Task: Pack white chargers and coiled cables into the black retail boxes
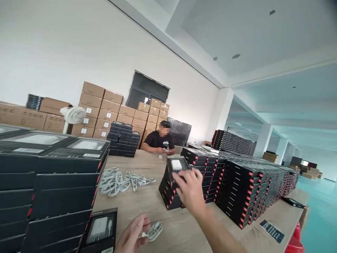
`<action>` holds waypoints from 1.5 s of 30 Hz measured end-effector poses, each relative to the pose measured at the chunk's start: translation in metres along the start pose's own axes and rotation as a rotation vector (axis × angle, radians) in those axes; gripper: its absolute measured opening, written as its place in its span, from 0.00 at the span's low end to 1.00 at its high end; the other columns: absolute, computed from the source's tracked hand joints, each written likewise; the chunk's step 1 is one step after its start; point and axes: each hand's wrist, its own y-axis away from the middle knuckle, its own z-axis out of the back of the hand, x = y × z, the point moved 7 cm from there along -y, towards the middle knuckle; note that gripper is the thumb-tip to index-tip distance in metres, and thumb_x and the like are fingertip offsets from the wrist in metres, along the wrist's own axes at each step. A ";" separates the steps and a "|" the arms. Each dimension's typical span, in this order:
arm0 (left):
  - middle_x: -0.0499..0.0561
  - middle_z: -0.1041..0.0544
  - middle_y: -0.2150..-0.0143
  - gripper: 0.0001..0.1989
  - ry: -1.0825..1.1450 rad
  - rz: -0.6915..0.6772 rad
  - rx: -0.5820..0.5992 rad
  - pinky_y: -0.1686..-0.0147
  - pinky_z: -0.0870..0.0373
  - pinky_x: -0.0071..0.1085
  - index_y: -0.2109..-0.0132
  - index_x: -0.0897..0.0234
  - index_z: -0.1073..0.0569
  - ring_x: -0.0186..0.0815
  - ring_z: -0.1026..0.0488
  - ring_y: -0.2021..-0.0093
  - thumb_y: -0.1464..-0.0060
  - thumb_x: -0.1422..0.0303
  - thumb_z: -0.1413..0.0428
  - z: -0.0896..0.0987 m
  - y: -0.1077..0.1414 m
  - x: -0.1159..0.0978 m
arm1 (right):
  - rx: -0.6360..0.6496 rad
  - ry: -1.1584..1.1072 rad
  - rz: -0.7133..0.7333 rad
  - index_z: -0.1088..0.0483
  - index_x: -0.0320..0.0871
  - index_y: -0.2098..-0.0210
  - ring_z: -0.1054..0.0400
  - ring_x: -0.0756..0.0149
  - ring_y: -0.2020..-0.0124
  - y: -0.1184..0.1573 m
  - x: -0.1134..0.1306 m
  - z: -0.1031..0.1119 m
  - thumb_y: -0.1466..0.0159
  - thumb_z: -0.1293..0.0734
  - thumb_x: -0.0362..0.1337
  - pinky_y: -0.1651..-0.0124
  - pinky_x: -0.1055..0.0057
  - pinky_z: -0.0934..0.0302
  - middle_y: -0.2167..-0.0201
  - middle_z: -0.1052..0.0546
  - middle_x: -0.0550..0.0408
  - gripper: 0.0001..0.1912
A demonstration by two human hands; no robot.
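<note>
L hand nearest cam, fingers curled together, pinching small white cable coil just right of it, low over wood-top table. Just left of those fingers, black box w/ clear window shows white charger. R hand out ahead, fingers spread apart over top of red-edged black box on short stack; looks like contact, can't tell if gripping. Past R hand, long rows of black boxes fill table to right. Left of hands, tall black box stacks; loose white cable pile lies between them and R hand. So far: lots of boxes stacked, cables still out loose, one coil in hand. Far end: co-worker, black tee, hands together at table, near small box stack; cardboard cartons behind.
</note>
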 end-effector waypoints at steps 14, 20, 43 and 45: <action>0.59 0.22 0.44 0.30 0.084 0.001 0.156 0.42 0.32 0.46 0.42 0.62 0.27 0.50 0.27 0.42 0.50 0.54 0.40 -0.027 0.036 -0.036 | 0.204 -1.320 -0.999 0.42 0.41 0.35 0.27 0.47 0.48 0.148 0.066 -0.050 0.41 0.30 0.55 0.45 0.51 0.33 0.47 0.24 0.39 0.42; 0.63 0.39 0.31 0.53 -0.509 -0.241 0.145 0.34 0.45 0.52 0.28 0.61 0.53 0.54 0.42 0.31 0.56 0.63 0.35 -0.036 0.057 -0.056 | 0.193 -0.851 -0.871 0.36 0.48 0.37 0.24 0.44 0.54 0.171 0.097 -0.050 0.44 0.27 0.44 0.50 0.53 0.31 0.52 0.20 0.42 0.36; 0.53 0.28 0.44 0.38 -1.201 -0.740 0.262 0.44 0.44 0.45 0.38 0.53 0.38 0.47 0.33 0.46 0.59 0.77 0.47 -0.078 0.094 -0.076 | 0.169 -1.135 -0.973 0.32 0.43 0.53 0.30 0.61 0.64 0.139 0.054 -0.023 0.50 0.41 0.27 0.62 0.67 0.35 0.66 0.25 0.54 0.24; 0.55 0.29 0.42 0.39 -1.232 -0.753 0.205 0.43 0.45 0.46 0.37 0.55 0.38 0.47 0.34 0.44 0.59 0.78 0.47 -0.076 0.092 -0.075 | 0.072 -0.975 -0.869 0.35 0.45 0.47 0.29 0.57 0.54 0.144 0.049 -0.016 0.46 0.40 0.27 0.57 0.63 0.33 0.52 0.26 0.48 0.27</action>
